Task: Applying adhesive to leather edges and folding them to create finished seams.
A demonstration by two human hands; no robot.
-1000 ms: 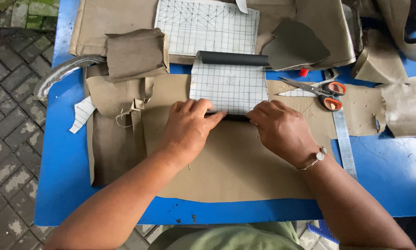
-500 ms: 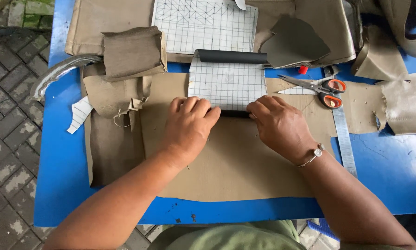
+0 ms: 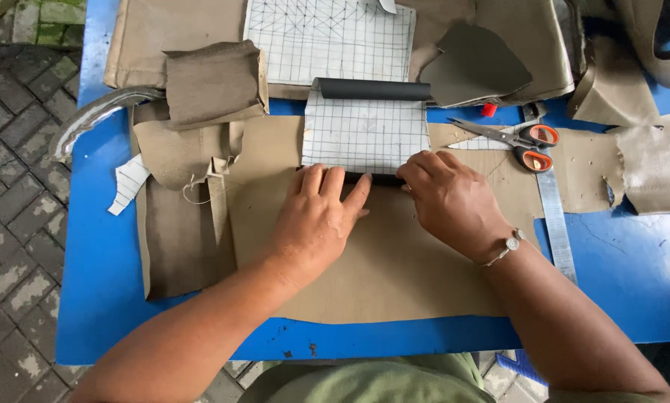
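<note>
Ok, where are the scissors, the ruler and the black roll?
scissors (image 3: 535, 146): head view, on the orange handles.
ruler (image 3: 557, 224): head view, on the middle of the metal strip.
black roll (image 3: 372, 89): head view, on the middle of the tube.

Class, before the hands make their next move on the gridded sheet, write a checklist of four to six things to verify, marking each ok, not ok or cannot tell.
1. Left hand flat on the gridded sheet's near edge: ok.
2. Right hand on that same edge: ok.
3. Tan fabric lies flat under both hands: ok.
4. Scissors apart from both hands: ok.
5. Steel ruler clear of the sheet: ok.
6. Sheet's near edge square with the fabric: cannot tell, hands cover it.
</note>
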